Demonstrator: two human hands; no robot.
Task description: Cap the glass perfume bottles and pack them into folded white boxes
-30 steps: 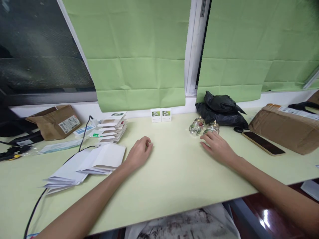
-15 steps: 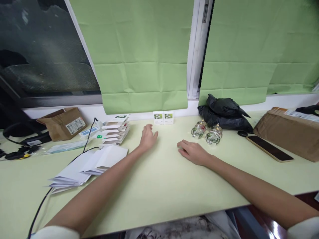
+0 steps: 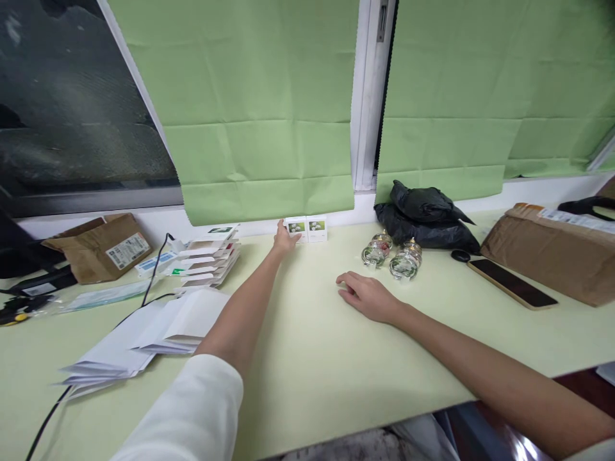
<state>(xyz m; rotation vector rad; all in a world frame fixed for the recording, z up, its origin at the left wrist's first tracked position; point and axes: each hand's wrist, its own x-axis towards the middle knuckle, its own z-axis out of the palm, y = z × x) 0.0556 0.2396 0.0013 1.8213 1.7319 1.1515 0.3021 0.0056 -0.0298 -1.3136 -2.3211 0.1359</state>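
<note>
Two small white boxes with green pictures of white flowers stand side by side against the wall below the green blind. My left hand is at the left white box, its thumb across the lower front and its fingers along the left side, partly hidden. Farther right, the right white box is untouched. My right hand rests on the table, holding nothing, with loosely bent fingers and the thumb apart. Just beyond it are two stacks of shiny clear-wrapped round items, green and silver in front.
At left lie a pile of flat white cartons, folded white paper sheets, a black cable and an open brown box. To the right are black plastic bags, a phone and a large brown parcel.
My left hand has moved forward from bare table to the left white box and closed on its edge. My right hand stays nearly in place. The view has shifted slightly to the right.
</note>
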